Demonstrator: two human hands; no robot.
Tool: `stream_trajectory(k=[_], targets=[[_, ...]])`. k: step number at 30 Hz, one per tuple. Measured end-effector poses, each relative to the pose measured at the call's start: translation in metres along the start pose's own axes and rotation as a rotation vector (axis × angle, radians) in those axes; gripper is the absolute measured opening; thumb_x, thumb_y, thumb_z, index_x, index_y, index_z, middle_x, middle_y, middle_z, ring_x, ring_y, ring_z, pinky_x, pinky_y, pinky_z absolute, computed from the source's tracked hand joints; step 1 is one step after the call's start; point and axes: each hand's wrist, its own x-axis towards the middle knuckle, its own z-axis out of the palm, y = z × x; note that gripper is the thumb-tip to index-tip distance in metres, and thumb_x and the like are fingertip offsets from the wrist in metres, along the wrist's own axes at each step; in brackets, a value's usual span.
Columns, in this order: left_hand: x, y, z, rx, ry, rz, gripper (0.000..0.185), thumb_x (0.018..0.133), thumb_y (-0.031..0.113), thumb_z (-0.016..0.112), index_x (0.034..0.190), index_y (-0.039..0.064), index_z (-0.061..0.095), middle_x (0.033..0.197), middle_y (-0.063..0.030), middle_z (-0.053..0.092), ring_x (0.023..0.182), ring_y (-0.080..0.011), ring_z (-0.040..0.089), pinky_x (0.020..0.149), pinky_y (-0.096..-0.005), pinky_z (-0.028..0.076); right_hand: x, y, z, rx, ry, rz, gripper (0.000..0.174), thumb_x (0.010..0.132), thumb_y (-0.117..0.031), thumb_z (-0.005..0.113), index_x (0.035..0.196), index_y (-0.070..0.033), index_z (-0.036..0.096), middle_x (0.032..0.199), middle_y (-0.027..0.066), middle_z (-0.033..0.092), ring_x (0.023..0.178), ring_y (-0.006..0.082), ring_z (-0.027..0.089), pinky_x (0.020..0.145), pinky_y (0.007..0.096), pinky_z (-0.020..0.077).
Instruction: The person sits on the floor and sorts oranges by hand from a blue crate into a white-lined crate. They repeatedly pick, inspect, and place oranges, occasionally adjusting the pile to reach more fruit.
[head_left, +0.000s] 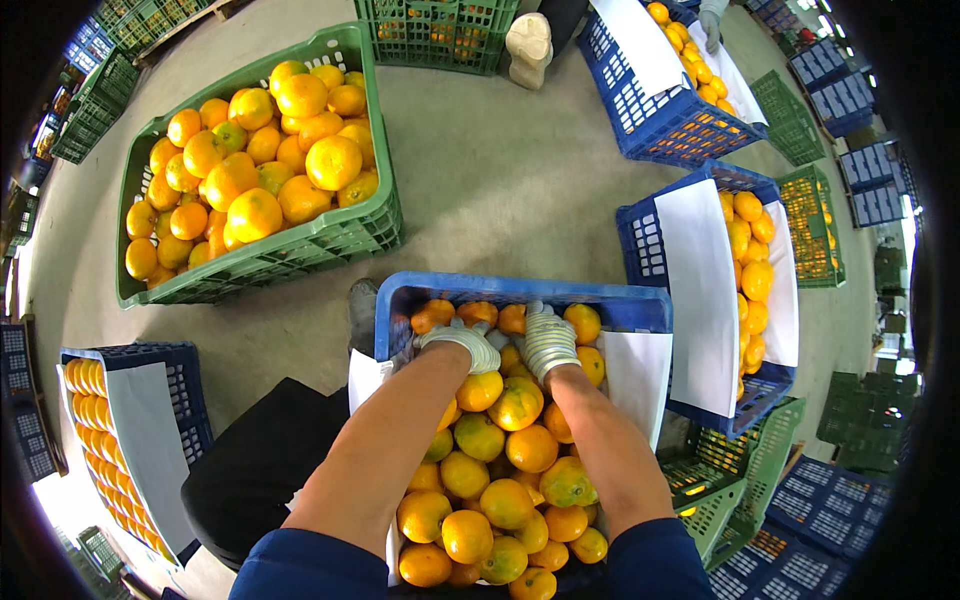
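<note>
In front of me stands a blue plastic crate (525, 286) lined with white paper (631, 375), holding many orange citrus fruits (509, 502), some with green patches. Both my hands wear white knit gloves and reach into its far end. My left hand (465, 346) is low among the fruits, by two oranges (433, 315) along the far wall. My right hand (550, 339) points down between an orange (512, 319) on its left and a yellow-orange one (582, 323) on its right. The fingertips of both are partly hidden, so I cannot see whether either grips a fruit.
A green crate (300, 236) heaped with citrus stands on the floor ahead left. Paper-lined blue crates of fruit (643, 244) stand to my right, with another (161, 375) at left. At far right, a co-worker's gloved hand (709, 30) is over a crate. Green crates (765, 457) stand near my right arm.
</note>
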Motion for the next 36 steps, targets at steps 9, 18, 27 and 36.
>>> stream_trajectory(k=[9,18,27,36], targets=[[-0.008,-0.006,0.000,-0.056,-0.016,0.009,0.085,0.091,0.050,0.052,0.164,0.028,0.016,0.171,-0.0120,0.006,0.156,-0.0379,0.016,0.125,-0.0515,0.016,-0.014,-0.015,-0.030,-0.081,-0.075,0.024,0.058,0.094,-0.041,0.065,0.141,-0.012,0.051,0.120,0.0248,0.062,0.107,0.0401,0.066,0.088,0.0511,0.0546],[-0.007,-0.005,0.002,-0.060,-0.036,-0.017,0.084,0.092,0.055,0.048,0.164,0.028,0.013,0.172,-0.0095,0.004,0.157,-0.0364,0.012,0.125,-0.0542,0.013,-0.003,-0.025,-0.016,-0.163,-0.104,0.134,0.064,0.089,-0.044,0.071,0.141,-0.011,0.050,0.122,0.0229,0.062,0.109,0.0382,0.066,0.088,0.0501,0.0552],[-0.007,-0.007,0.007,-0.051,-0.018,0.013,0.080,0.094,0.055,0.045,0.164,0.031,0.016,0.172,-0.0100,0.005,0.157,-0.0367,0.012,0.125,-0.0546,0.013,-0.027,-0.015,-0.016,-0.008,0.096,0.035,0.075,0.083,-0.047,0.074,0.139,-0.005,0.048,0.119,0.0217,0.065,0.106,0.0382,0.066,0.087,0.0515,0.0541],[0.007,-0.008,0.010,-0.030,-0.010,0.013,0.079,0.094,0.054,0.044,0.164,0.031,0.015,0.172,-0.0091,0.005,0.156,-0.0391,0.010,0.123,-0.0599,0.012,-0.015,-0.024,-0.027,0.038,-0.118,0.294,0.071,0.091,-0.058,0.059,0.128,0.001,0.055,0.115,0.0273,0.069,0.108,0.0395,0.069,0.093,0.0479,0.0537]])
